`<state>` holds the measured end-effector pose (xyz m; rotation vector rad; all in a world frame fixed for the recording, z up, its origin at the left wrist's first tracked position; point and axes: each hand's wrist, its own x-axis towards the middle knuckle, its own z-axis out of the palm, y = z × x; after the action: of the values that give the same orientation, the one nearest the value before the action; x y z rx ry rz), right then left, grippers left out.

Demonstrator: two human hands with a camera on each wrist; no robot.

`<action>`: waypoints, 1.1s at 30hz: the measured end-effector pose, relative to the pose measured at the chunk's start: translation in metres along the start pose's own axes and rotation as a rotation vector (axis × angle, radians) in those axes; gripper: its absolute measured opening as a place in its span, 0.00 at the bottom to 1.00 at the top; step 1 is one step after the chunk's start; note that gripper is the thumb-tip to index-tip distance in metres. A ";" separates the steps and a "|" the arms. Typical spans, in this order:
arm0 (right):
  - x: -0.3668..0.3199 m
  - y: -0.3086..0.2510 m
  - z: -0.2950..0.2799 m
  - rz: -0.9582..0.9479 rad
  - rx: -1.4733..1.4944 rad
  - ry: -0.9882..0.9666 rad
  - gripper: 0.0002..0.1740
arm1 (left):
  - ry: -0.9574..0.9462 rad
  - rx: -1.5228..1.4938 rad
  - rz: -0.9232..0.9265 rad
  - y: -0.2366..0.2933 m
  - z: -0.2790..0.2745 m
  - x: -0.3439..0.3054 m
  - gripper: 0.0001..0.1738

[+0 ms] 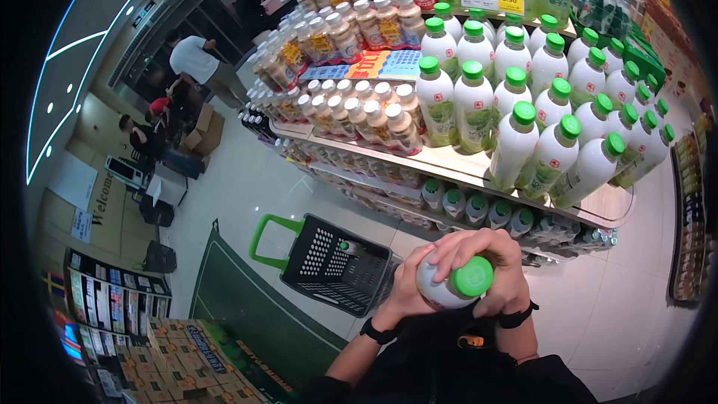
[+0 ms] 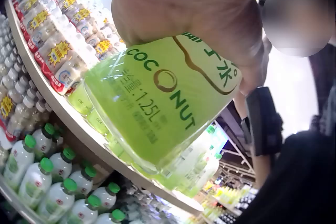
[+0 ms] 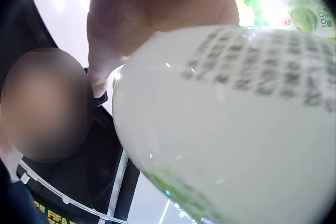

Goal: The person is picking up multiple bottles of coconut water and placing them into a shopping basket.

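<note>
A white and green coconut water bottle (image 1: 435, 284) with a green cap (image 1: 473, 277) is held between both hands, close to the chest, its cap towards the head camera. My left hand (image 1: 406, 286) grips its side. My right hand (image 1: 502, 258) wraps round it from the other side, fingers over the top near the cap. In the left wrist view the left hand (image 2: 189, 8) holds the bottle (image 2: 152, 98), whose green lower part reads COCONUT and 1.25L. In the right wrist view the bottle's white side (image 3: 226, 113), with printed text, lies below the right hand (image 3: 163, 8).
Ahead stands a display shelf (image 1: 598, 206) with rows of matching bottles (image 1: 516, 142) and packs of small brown bottles (image 1: 359, 116). A shopping basket (image 1: 336, 262) with a green handle and a bottle inside is at the left. Stacked cartons (image 1: 179, 359) stand lower left; people (image 1: 193, 60) are farther back.
</note>
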<state>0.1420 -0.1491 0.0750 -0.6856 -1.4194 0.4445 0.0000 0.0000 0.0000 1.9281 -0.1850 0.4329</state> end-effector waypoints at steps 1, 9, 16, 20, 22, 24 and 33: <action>0.002 -0.004 -0.002 0.088 -0.030 0.033 0.72 | -0.103 -0.012 -0.027 0.006 0.003 0.005 0.57; -0.011 0.034 0.018 0.596 -0.091 -0.210 0.70 | 0.384 -0.296 -0.238 0.069 -0.050 -0.022 0.69; 0.012 0.060 0.037 0.609 -0.119 -0.343 0.61 | 0.632 -0.212 0.021 0.108 -0.156 0.024 0.45; 0.012 0.097 0.045 0.724 -0.058 -0.431 0.61 | 0.465 0.274 -0.095 0.095 -0.209 -0.001 0.21; 0.018 0.117 0.051 0.852 -0.011 -0.437 0.58 | 0.464 0.268 -0.182 0.079 -0.220 -0.017 0.19; 0.019 0.146 0.056 0.878 -0.090 -0.457 0.55 | 0.414 0.314 -0.269 0.056 -0.233 -0.035 0.17; -0.132 0.271 0.003 1.645 -0.283 -0.124 0.38 | 0.397 0.617 -0.593 -0.213 -0.212 -0.156 0.19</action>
<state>0.1544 -0.0361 -0.2047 -2.0301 -0.7207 1.5561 -0.1192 0.2663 -0.1720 2.3074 0.8482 0.4887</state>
